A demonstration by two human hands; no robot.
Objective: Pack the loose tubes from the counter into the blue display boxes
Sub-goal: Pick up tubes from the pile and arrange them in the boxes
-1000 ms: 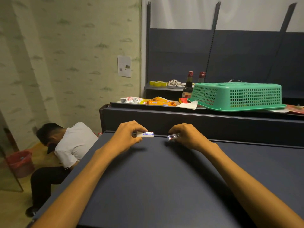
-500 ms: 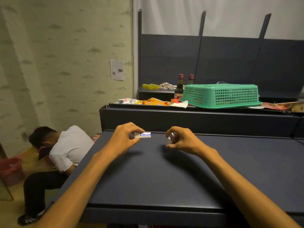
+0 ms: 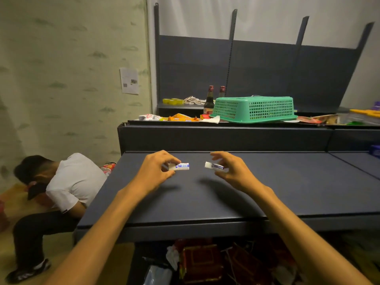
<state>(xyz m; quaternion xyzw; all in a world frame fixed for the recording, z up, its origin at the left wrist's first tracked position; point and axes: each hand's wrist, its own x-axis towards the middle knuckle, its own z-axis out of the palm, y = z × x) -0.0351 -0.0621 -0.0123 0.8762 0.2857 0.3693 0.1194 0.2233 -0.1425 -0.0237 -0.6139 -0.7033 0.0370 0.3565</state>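
My left hand (image 3: 153,171) pinches a small white box with a blue label (image 3: 181,166), holding it level just above the dark counter (image 3: 205,202). My right hand (image 3: 230,171) grips a small tube with a white cap and blue body (image 3: 213,166) between thumb and fingers; its cap points left toward the box. A gap of a few centimetres separates tube and box. A bit of blue box (image 3: 375,150) shows at the far right edge.
An upturned green basket (image 3: 255,109), two dark bottles (image 3: 209,99), snack wrappers (image 3: 181,117) and tape rolls sit on the raised shelf behind. A person in a white shirt (image 3: 67,182) sits hunched left of the counter. Clutter lies under the counter's front edge.
The camera pulled back and up, showing the counter's front edge. My right hand turned the tube out from under its fingers so the capped end now points at the box.
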